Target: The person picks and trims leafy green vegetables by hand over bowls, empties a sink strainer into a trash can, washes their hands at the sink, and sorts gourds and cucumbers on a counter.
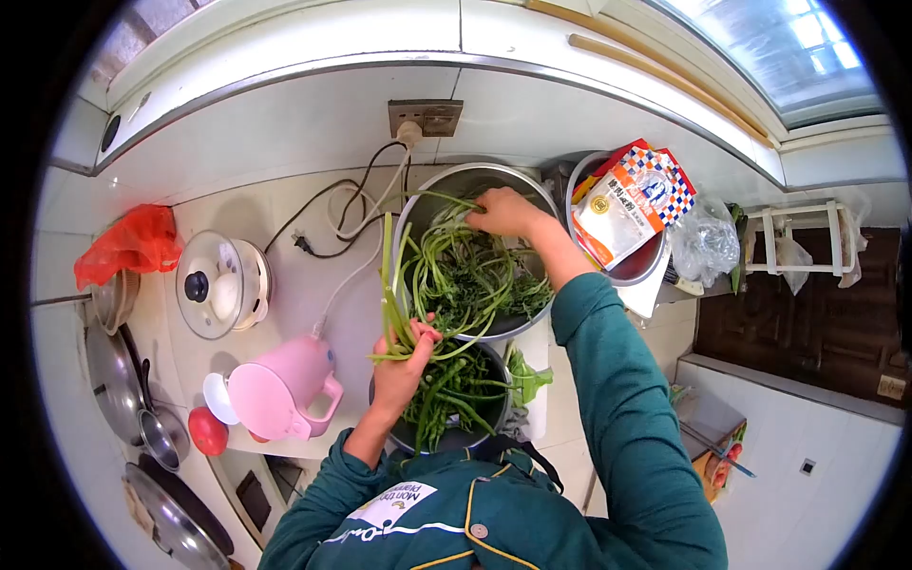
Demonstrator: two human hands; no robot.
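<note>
Bright window top right; curved edges, black corners.

Looks forward and down from the wearer's head, fairly close above a large round silver metal basin (pixel 456 182) near centre. Bends straight edges through a wide, black-rimmed circular field, reaching a teal-green fabric jacket (pixel 532 518) at 6 o'clock and a pale-framed glass window (pixel 798 52) at 2 o'clock.

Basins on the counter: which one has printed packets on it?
The rightmost basin, reddish inside. Printed packets lie across it; the large basin beside it and the basin nearest the person's body hold green vegetables instead.
</note>
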